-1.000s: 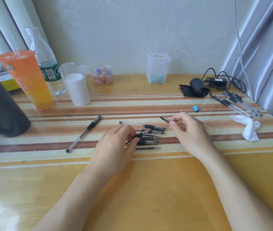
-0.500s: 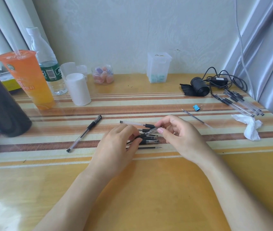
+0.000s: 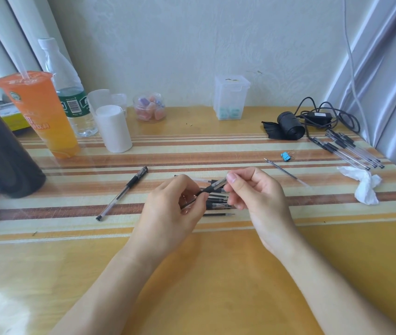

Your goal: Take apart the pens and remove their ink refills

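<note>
Striped yellow desk [image 3: 216, 274] fills my view, a pale wall behind it. I see the left hand [image 3: 170, 213] pinching the lower end of a pen [image 3: 212, 187] above a small pile of pen parts [image 3: 217, 205] at mid-desk, while the right hand [image 3: 257, 197] pinches its upper, clear end. One whole pen [image 3: 122, 193] lies to the left, a loose refill [image 3: 284, 170] to the right.

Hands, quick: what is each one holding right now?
Left hand: closed, grips one end of a pen.
Right hand: closed, thumb and forefinger pinch the other end of the same pen.
</note>
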